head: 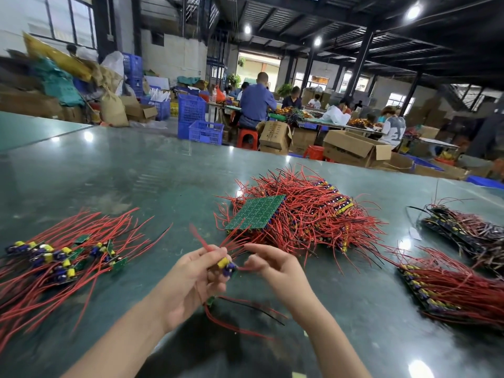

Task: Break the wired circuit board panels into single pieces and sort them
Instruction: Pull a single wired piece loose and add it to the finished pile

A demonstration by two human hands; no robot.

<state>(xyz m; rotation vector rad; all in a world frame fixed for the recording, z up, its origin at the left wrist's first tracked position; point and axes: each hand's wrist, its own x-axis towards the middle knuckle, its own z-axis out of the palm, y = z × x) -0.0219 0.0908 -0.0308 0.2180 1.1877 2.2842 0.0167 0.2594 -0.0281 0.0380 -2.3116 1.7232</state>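
Observation:
My left hand (191, 279) grips a small strip of circuit board pieces (227, 264) with yellow and purple parts and red wires sticking up. My right hand (272, 264) pinches a red wire at the strip's right end. A green board piece with red and black wires (210, 300) hangs below my left hand. A pile of single pieces (62, 257) lies at the left. A big heap of wired panels (308, 214) lies ahead, topped by a green panel (255, 212) lying solder side up.
The dark green table (122, 181) stretches left and far. More panel strips lie at the right (447, 290) and far right (469, 230). Beyond the table's far edge are cardboard boxes (354, 148), blue crates (206, 130) and seated people at another bench.

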